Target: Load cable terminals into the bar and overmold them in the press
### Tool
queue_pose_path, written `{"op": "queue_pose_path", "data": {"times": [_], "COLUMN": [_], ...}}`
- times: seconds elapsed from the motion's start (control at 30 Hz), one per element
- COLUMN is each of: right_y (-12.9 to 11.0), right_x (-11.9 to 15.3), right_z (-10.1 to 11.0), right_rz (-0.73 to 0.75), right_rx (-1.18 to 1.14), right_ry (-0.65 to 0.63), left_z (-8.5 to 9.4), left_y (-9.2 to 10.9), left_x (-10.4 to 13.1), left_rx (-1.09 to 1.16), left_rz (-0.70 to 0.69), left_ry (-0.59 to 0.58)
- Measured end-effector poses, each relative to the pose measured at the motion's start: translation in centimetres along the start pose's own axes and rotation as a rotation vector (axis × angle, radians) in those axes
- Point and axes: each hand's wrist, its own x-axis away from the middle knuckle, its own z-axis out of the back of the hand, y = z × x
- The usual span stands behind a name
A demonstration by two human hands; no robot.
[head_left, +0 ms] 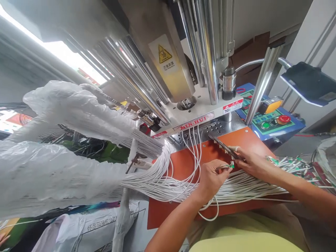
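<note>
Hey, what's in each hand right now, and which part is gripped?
The left hand pinches a small green board at its left end; the right hand holds a dark bar by its near end.

Workshop: white cables [157, 178] are running in a thick bundle across the orange bench [246, 141], suggesting a cable factory.
Press: a steel MIN-HUI machine [194, 122] is standing at the bench, bearing a yellow high-temperature warning label [164, 54].
Controls: a blue control box [288, 131] is carrying a red mushroom button [284, 119].
Stock: green circuit boards [299, 166] are lying heaped at right; clear plastic wrapping [78, 108] is sheathing long bundles at left.
</note>
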Motion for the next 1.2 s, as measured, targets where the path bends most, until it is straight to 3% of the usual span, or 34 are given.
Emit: {"op": "queue_pose_path", "data": {"times": [0.23, 0.57, 0.87, 1.03, 1.2], "right_y": [0.0, 0.0, 0.6, -0.2, -1.5], "right_x": [0.2, 0.3, 0.3, 0.8, 1.0], "right_z": [-0.4, -0.1, -0.7, 0.1, 0.6], "right_rz": [0.035, 0.003, 0.047, 0.033, -0.031], "right_rx": [-0.114, -0.047, -0.010, 0.010, 0.025], "right_ry": [-0.018, -0.046, 0.003, -0.065, -0.089], "left_z": [-0.8, -0.6, -0.7, -0.9, -0.3], "left_y": [-0.9, -1.0, -0.8, -0.6, -0.4], "left_x": [-1.0, -1.2, -1.3, -1.5, -1.7], "left_rx": [-0.178, -0.196, -0.195, -0.182, -0.001], "left_rz": [-0.021, -0.016, 0.010, 0.041, 0.120], "left_ry": [-0.009, -0.019, 0.004, 0.018, -0.049]}}
